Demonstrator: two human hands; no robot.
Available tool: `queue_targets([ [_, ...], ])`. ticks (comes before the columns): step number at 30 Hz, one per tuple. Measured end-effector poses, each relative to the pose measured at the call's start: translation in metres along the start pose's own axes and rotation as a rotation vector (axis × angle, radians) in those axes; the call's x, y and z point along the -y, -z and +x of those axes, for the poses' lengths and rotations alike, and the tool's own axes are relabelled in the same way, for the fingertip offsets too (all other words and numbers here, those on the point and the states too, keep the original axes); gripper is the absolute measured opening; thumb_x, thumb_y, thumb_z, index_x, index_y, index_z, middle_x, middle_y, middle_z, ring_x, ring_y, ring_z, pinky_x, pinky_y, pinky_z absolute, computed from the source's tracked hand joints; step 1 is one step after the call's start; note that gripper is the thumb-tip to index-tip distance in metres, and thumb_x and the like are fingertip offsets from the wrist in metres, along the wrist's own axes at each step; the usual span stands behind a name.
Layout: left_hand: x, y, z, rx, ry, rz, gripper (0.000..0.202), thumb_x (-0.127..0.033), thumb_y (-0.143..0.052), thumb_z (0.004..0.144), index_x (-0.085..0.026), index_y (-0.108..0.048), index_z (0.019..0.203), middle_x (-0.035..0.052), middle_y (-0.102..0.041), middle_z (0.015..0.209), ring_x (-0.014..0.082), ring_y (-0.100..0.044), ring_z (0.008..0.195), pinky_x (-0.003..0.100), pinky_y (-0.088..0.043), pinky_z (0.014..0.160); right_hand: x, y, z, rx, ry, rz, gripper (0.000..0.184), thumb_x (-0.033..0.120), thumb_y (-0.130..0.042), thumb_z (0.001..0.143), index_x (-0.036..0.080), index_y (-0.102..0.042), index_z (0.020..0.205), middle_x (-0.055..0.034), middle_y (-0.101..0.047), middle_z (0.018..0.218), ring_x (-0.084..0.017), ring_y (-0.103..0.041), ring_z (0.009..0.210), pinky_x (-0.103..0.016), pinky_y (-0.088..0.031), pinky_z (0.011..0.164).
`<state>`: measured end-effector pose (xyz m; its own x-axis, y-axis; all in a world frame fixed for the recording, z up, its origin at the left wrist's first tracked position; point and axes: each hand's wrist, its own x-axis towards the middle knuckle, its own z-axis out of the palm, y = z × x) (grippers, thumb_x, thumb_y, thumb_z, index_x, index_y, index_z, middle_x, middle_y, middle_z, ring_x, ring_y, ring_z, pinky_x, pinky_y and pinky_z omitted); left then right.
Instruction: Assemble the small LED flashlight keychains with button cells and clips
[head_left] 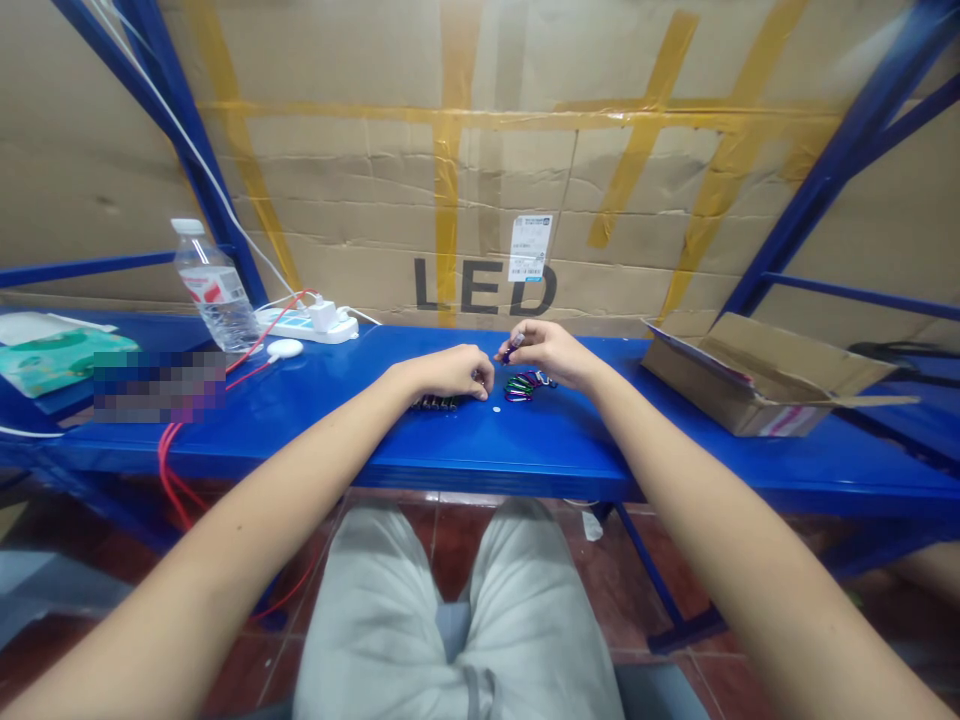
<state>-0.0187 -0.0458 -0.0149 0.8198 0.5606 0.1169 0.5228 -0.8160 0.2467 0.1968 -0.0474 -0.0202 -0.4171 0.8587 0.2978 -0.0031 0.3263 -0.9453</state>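
My left hand (454,370) rests knuckles-up on the blue table (480,440), fingers curled over a row of small dark cylindrical pieces (435,402); what it pinches is hidden. My right hand (551,352) is raised slightly, its fingers pinched on a small purple piece (514,347). Just under that hand lies a cluster of small coloured carabiner clips (523,385), green, purple and blue. A tiny white disc (496,408) lies on the table between the hands.
An open cardboard box (757,375) stands at the right. A water bottle (215,287), a white power strip with charger (311,322), red cable (172,450) and a teal packet (56,355) are at the left. Taped cardboard wall (480,170) behind.
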Motion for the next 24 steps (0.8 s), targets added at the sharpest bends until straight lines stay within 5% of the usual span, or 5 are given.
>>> queue_targets([
  [6, -0.001, 0.001, -0.003, -0.068, 0.028, -0.056, 0.006, -0.023, -0.073, 0.075, -0.020, -0.071, 0.079, 0.0003, -0.071, 0.081, 0.0158, -0.062, 0.078, 0.026, -0.043, 0.070, -0.013, 0.005, 0.007, -0.073, 0.111, -0.397, 0.021, 0.009, -0.063, 0.058, 0.019, -0.055, 0.075, -0.0022, -0.068, 0.077, -0.018, -0.062, 0.076, -0.034, -0.049, 0.075],
  [10, -0.004, 0.003, -0.003, -0.303, 0.003, -0.070, 0.007, -0.015, -0.066, 0.079, -0.018, -0.071, 0.081, -0.0001, -0.071, 0.080, 0.0142, -0.063, 0.075, 0.025, -0.045, 0.070, -0.014, 0.004, 0.007, -0.093, 0.272, -0.611, 0.015, 0.012, -0.057, 0.062, 0.019, -0.059, 0.076, -0.0020, -0.064, 0.078, -0.018, -0.057, 0.075, -0.033, -0.045, 0.074],
  [17, -0.009, -0.001, 0.006, -0.688, -0.106, 0.010, 0.001, -0.018, -0.070, 0.083, -0.018, -0.069, 0.084, 0.0021, -0.070, 0.080, 0.0154, -0.062, 0.078, 0.028, -0.047, 0.074, -0.015, -0.002, 0.007, -0.059, 0.247, -0.581, 0.015, 0.018, -0.060, 0.062, 0.019, -0.055, 0.076, 0.0012, -0.057, 0.071, -0.015, -0.051, 0.067, -0.030, -0.041, 0.065],
  [24, -0.006, -0.007, 0.010, -0.687, -0.223, -0.001, 0.004, -0.014, -0.067, 0.084, -0.017, -0.068, 0.084, 0.0054, -0.072, 0.086, 0.0185, -0.064, 0.087, 0.034, -0.051, 0.082, -0.017, -0.005, 0.008, -0.025, 0.229, -0.489, 0.018, 0.022, -0.065, 0.062, 0.019, -0.054, 0.077, 0.0027, -0.055, 0.069, -0.014, -0.049, 0.066, -0.029, -0.041, 0.064],
])
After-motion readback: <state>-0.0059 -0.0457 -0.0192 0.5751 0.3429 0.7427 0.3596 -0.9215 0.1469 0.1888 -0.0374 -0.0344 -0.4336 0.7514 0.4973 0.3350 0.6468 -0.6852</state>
